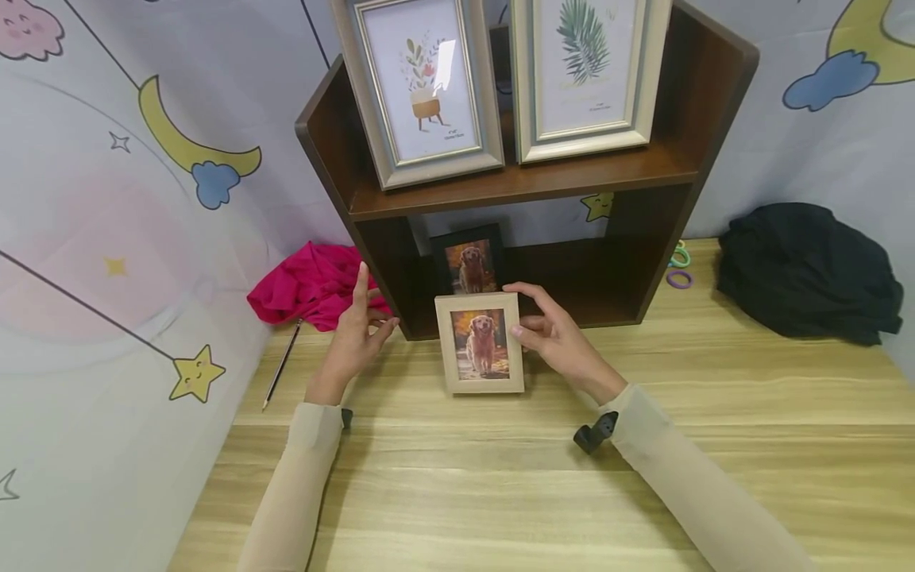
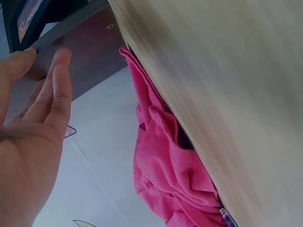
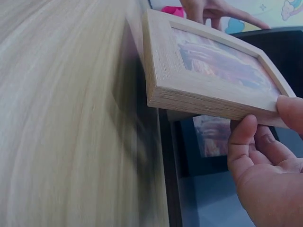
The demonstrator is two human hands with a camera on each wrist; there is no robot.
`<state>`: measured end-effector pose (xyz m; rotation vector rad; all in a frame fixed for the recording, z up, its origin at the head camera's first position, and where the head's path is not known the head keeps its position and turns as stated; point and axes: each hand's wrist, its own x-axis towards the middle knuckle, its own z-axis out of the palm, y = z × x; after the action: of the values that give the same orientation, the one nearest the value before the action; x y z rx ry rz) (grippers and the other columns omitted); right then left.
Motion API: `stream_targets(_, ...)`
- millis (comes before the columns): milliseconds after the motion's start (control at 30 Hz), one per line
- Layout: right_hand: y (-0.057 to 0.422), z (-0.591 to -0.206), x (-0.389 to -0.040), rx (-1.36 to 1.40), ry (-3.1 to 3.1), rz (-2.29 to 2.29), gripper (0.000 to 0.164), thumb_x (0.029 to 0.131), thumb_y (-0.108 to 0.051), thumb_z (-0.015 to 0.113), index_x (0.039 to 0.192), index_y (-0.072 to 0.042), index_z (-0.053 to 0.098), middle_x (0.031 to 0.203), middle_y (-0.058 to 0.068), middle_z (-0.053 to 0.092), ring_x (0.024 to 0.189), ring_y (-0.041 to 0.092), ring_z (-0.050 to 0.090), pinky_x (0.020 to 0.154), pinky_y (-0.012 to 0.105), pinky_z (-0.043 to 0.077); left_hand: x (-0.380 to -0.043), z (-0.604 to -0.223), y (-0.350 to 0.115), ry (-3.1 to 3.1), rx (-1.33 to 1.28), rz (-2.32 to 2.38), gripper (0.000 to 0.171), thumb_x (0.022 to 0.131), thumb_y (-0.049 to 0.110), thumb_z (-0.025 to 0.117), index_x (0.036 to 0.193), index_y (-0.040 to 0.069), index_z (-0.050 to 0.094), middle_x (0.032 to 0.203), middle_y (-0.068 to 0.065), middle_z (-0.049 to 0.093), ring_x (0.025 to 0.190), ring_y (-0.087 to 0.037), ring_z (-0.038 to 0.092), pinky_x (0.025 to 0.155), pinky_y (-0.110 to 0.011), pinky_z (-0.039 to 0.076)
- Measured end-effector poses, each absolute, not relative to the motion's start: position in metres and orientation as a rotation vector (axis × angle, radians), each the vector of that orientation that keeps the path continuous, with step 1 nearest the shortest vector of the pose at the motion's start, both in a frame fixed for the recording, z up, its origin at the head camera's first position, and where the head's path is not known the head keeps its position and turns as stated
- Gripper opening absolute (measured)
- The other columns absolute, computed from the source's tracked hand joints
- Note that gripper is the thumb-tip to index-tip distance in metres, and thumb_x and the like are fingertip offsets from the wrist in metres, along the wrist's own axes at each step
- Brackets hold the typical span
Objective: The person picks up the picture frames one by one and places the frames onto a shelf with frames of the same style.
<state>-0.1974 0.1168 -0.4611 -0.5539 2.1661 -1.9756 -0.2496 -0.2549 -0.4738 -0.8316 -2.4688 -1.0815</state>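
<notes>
My right hand (image 1: 561,343) pinches the right edge of a light wood picture frame (image 1: 449,349) between thumb and fingers. The frame holds a dog photo and is in front of the dark brown shelf's (image 1: 525,184) lower compartment. In the right wrist view the thumb presses on the wooden frame's (image 3: 203,97) face, with fingers curled at its back. Behind it, a black picture frame (image 1: 441,262) with a similar dog photo stands inside the lower compartment. My left hand (image 1: 352,338) is at the shelf's left side panel, fingers extended; the left wrist view shows its fingertips against the dark panel (image 2: 94,45).
Two larger frames, one with a potted plant picture (image 1: 493,119) and one with a leaf picture (image 1: 643,95), stand on the upper shelf. Pink cloth (image 1: 303,282) and a pencil (image 1: 283,364) lie left. Black cloth (image 1: 808,270) and coloured rings (image 1: 679,279) lie right.
</notes>
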Motion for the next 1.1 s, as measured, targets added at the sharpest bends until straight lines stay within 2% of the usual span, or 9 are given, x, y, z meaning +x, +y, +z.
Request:
stream_targets(167, 0.125, -0.459, -0.198, -0.539, 2.168, -2.013, 0.061, 0.11, -0.004, 0.056, 0.163, -0.03, 0.039, 0.136, 0.028, 0.07, 0.104, 0.024, 0.077, 0.088, 0.032, 0.065, -0.25, -0.473, -0.255, -2.478, -0.83, -1.086, 0.13, 0.091, -0.013, 0.076, 0.172, 0.038, -0.011, 0.145, -0.034, 0.058, 0.09, -0.041, 0.079, 0.086, -0.055, 0.067)
stream_targets(400, 0.136, -0.457, -0.2, -0.523, 2.205, -2.034, 0.061, 0.111, -0.003, 0.054, 0.163, -0.031, 0.037, 0.139, 0.028, 0.068, 0.108, 0.021, 0.077, 0.093, 0.041, 0.066, -0.248, -0.473, -0.256, -2.477, -0.838, -1.058, 0.125, 0.092, -0.011, 0.076, 0.173, 0.03, -0.01, 0.146, -0.033, 0.057, 0.09, -0.039, 0.079, 0.086, -0.055, 0.067)
stream_targets(500, 0.14, -0.455, -0.203, -0.525, 2.233, -2.042, 0.061, 0.111, -0.002, 0.052, 0.163, -0.031, 0.037, 0.138, 0.028, 0.068, 0.108, 0.019, 0.077, 0.093, 0.04, 0.066, -0.247, -0.473, -0.257, -2.483, -0.828, -1.054, 0.126, 0.092, -0.011, 0.077, 0.173, 0.032, -0.011, 0.146, -0.033, 0.057, 0.089, -0.038, 0.079, 0.087, -0.054, 0.067)
stream_targets(767, 0.151, -0.451, -0.208, -0.442, 2.345, -2.076, 0.063, 0.112, 0.0, 0.048, 0.165, -0.03, 0.037, 0.13, 0.029, 0.069, 0.097, 0.011, 0.073, 0.083, 0.025, 0.061, -0.247, -0.473, -0.257, -2.485, -0.83, -1.057, 0.126, 0.091, -0.011, 0.077, 0.173, 0.03, -0.01, 0.148, -0.034, 0.056, 0.089, -0.038, 0.079, 0.086, -0.055, 0.067)
stream_targets(967, 0.158, -0.445, -0.211, -0.344, 2.442, -2.07, 0.063, 0.112, -0.003, 0.048, 0.166, -0.033, 0.036, 0.12, 0.024, 0.069, 0.086, 0.015, 0.063, 0.074, 0.028, 0.053, -0.247, -0.472, -0.257, -2.498, -0.823, -1.061, 0.126, 0.092, -0.01, 0.077, 0.173, 0.031, -0.01, 0.148, -0.034, 0.055, 0.09, -0.038, 0.079, 0.087, -0.054, 0.067)
stream_targets(1100, 0.164, -0.442, -0.212, -0.293, 2.479, -2.086, 0.062, 0.113, -0.004, 0.048, 0.167, -0.032, 0.034, 0.118, 0.023, 0.068, 0.083, 0.013, 0.062, 0.07, 0.028, 0.051, -0.247, -0.472, -0.256, -2.5, -0.828, -1.065, 0.125, 0.092, -0.009, 0.077, 0.173, 0.029, -0.01, 0.149, -0.033, 0.055, 0.091, -0.038, 0.079, 0.088, -0.054, 0.067)
